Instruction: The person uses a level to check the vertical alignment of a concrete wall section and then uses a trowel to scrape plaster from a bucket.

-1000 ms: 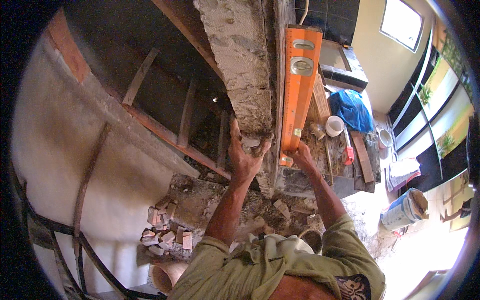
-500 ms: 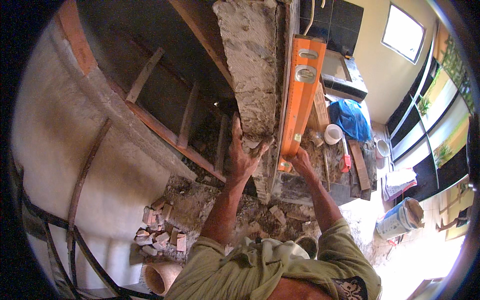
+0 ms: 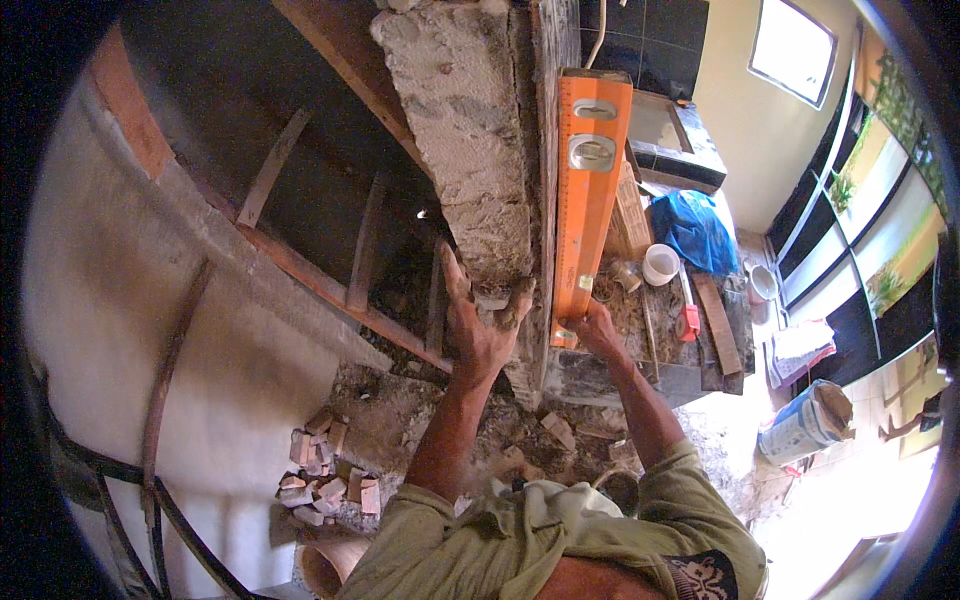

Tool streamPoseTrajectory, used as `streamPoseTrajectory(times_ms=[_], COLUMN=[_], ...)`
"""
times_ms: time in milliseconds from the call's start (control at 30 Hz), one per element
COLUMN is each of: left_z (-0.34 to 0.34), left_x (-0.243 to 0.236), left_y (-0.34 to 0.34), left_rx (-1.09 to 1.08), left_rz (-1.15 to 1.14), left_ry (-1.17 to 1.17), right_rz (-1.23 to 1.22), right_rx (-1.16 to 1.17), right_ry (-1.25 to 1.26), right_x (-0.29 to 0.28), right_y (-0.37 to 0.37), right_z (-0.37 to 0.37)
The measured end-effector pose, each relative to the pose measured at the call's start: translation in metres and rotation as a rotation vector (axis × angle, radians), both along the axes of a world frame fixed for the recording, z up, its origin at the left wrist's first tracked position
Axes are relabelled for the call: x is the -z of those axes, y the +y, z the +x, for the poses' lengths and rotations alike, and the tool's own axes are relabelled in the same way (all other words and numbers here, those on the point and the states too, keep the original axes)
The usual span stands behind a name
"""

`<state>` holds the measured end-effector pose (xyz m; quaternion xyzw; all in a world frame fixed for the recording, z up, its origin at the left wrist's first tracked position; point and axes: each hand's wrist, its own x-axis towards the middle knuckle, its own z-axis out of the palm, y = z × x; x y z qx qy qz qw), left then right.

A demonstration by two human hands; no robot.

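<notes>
Where the mortared pillar (image 3: 470,160) runs up past the top edge, its upper end is cut off, and the dark recess to the left of the left hand's fingers (image 3: 455,275) swallows most detail behind the wooden slats (image 3: 365,255). The person's chest and sleeves are cropped by the lower rim, and the small items on the cluttered bench (image 3: 690,340), to the right of the right hand's knuckles, are hard to make out beyond a white cup (image 3: 660,263) and a blue bag (image 3: 695,228).

Against the frame half a second back, the view has tipped slightly: the pillar and the orange spirit level (image 3: 590,190) sit a little lower and nearer the middle, while both hands keep their places on them.

The left hand (image 3: 483,330) is spread wide, not clenched, its fingertips and thumb pressed against the rough lower face of the pillar, with a lump of wet mortar (image 3: 500,300) between thumb and fingers. The pillar rises directly above those fingertips. The right hand (image 3: 592,328) grips the bottom end of the level, fingers curled round its foot; the level stands upright from them, flat against the pillar's right edge. Broken brick pieces (image 3: 320,470) lie well below and left of the left hand.
</notes>
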<state>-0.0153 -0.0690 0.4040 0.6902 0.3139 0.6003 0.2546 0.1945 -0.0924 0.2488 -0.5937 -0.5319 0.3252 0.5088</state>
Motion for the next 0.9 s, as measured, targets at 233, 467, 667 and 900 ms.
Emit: streamPoseTrajectory(times_ms=[233,467,667,900], left_z=[0.001,-0.008,-0.001,0.003], left_x=[0.005,-0.001,-0.012,-0.016], left_y=[0.002,0.011,0.003,-0.010], left_rx=[0.062,0.100,-0.089,0.111], left_rz=[0.019,-0.047,0.102,-0.160], left_ry=[-0.013,0.013,0.182,-0.056], right_rz=[0.010,0.074,0.013,0.025], right_rx=[0.003,-0.035,0.045,0.042], right_ry=[-0.038,0.163,-0.037,0.001], right_x=[0.013,0.007,0.021,0.018], right_y=[0.004,0.003,0.008,0.007], right_z=[0.006,0.000,0.008,0.003])
